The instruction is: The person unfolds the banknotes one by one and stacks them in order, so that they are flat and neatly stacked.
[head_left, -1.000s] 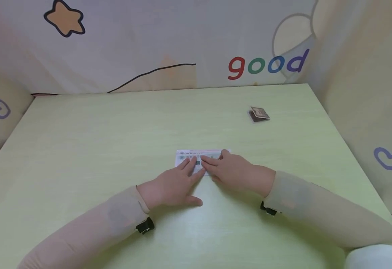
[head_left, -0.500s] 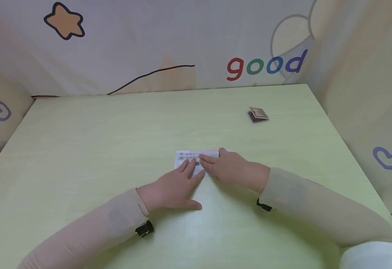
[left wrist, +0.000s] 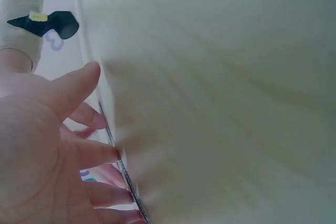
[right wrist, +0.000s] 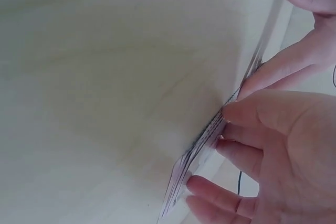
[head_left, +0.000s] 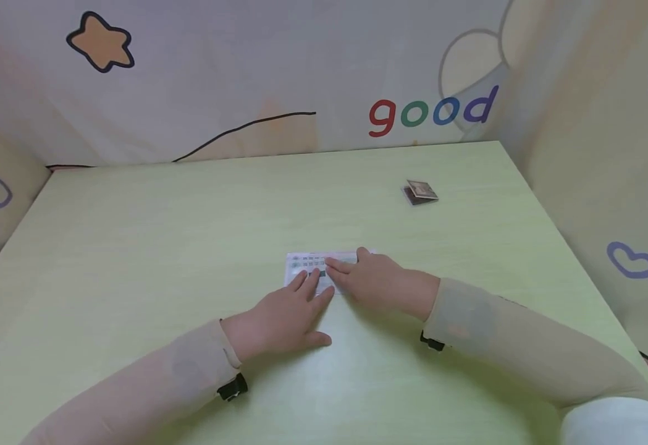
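Observation:
A small stack of printed paper slips [head_left: 292, 264], white with green print, lies on the table. Its layered, slightly fanned edges [right wrist: 197, 153] show in the right wrist view. My left hand [head_left: 276, 321] rests spread from the near left, fingertips on the slips and thumb on the tabletop. From the right, my right hand [head_left: 379, 281] lays its extended fingers over the right half of the stack, hiding much of it. Both hands' fingertips nearly meet at the middle of the paper. In the left wrist view, the left fingers [left wrist: 100, 153] reach along the stack's thin dark edge.
A small brown folded card [head_left: 420, 193], partly raised like a tent, lies farther back on the right. The pale green table [head_left: 162, 228] is bounded by a printed fabric backdrop [head_left: 218, 74] behind and at both sides.
The right hand has shifted slightly left over the slips. The left hand stays on them almost unmoved. The whole head view has drifted a little, the scene sliding left and down.

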A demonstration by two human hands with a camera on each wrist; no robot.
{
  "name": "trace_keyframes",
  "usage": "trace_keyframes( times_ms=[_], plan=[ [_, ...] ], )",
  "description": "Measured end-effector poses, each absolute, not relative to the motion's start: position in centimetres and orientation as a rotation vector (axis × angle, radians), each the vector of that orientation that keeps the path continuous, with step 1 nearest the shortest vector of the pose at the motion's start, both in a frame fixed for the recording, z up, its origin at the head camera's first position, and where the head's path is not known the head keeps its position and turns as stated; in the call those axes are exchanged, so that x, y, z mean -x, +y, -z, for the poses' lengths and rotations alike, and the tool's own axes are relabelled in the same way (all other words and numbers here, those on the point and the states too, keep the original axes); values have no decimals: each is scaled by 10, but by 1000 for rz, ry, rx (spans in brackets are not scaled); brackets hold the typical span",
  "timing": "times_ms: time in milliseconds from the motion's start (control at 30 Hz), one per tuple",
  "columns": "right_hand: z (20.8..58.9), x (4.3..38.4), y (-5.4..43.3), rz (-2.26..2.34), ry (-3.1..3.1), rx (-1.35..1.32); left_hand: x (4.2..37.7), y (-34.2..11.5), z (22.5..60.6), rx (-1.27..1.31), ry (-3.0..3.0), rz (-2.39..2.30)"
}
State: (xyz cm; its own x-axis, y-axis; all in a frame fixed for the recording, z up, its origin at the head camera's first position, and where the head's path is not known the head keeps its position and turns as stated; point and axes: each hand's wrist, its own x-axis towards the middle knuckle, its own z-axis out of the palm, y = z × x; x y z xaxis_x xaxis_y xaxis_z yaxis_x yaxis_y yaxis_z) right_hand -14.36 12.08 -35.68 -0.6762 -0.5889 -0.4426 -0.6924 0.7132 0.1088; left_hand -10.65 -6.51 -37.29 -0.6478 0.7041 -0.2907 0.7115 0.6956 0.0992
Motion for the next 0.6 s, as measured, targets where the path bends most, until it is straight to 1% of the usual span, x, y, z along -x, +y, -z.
trace_keyframes(
  times_ms=[267, 467, 600],
  plan=[
    [357, 143, 121, -291, 2534, 1054, 110, -72, 374, -1118, 2536, 12],
    [354, 142, 124, -188, 2511, 1044, 116, -74, 369, -1124, 2493, 14],
    [354, 143, 125, -198, 2512, 1068, 116, -73, 368, -1121, 2499, 0]
  ],
)
